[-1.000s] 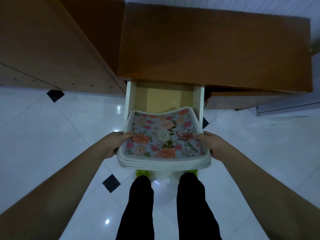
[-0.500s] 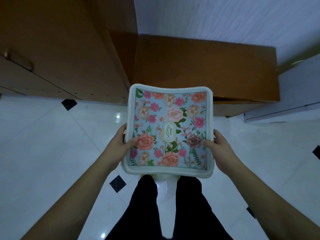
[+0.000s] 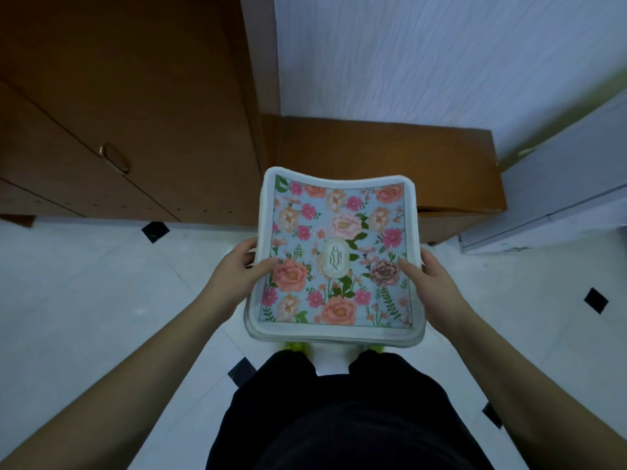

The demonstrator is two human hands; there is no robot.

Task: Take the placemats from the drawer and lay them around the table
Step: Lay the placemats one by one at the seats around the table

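Note:
A stack of floral placemats [image 3: 339, 232], pale blue with pink and orange flowers and white borders, is held level in front of my waist. My left hand [image 3: 237, 269] grips its left edge with the thumb on top. My right hand [image 3: 429, 276] grips its right edge the same way. The stack hides the drawer, which I cannot see behind it. The low wooden cabinet [image 3: 390, 154] stands just beyond the stack.
A tall wooden cupboard [image 3: 135, 113] with a metal handle [image 3: 115, 159] fills the left. A white wall [image 3: 424, 56] rises behind the low cabinet. A grey-white unit [image 3: 559, 198] stands at the right. White tiled floor [image 3: 84, 300] with small black insets lies around my legs.
I lifted the stack of placemats out of the open drawer and up to waist height. My view rose, so the drawer is out of sight behind the stack.

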